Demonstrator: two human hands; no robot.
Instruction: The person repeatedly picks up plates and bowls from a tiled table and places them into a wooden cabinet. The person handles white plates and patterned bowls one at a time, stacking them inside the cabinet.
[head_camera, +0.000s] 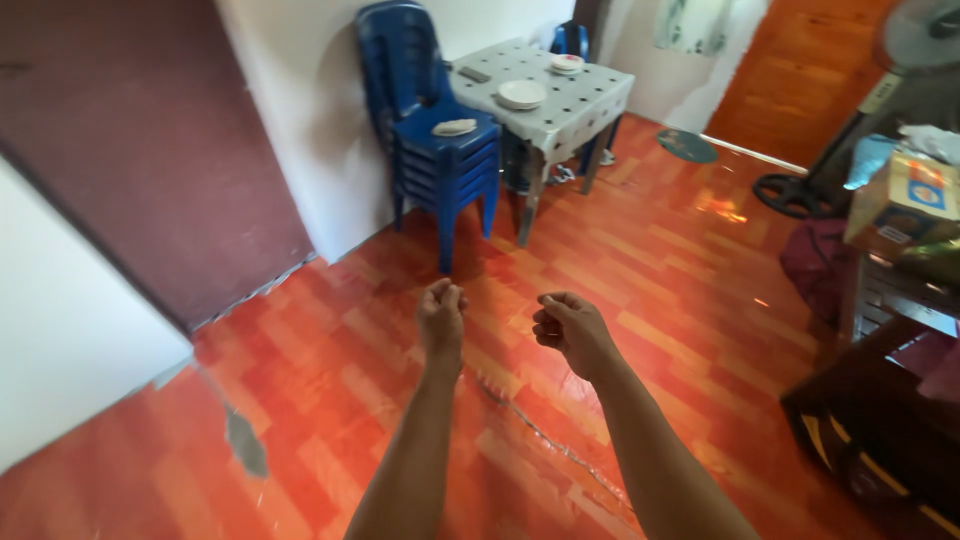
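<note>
Head view is showing me holding both hands out over the orange floor, fingers curled in loosely. My left hand is gripping nothing that I can see, and my right hand, just beside it but apart, is likewise looking empty. Nearest ahead of them, a stack of blue chairs is standing against the white wall, with a small dish lying on the seat. Just beside it, a surface under a dotted cloth is carrying white plates.

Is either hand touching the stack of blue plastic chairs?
No. The left hand and right hand hang loosely curled above the orange floor, well short of the blue chairs.
</note>
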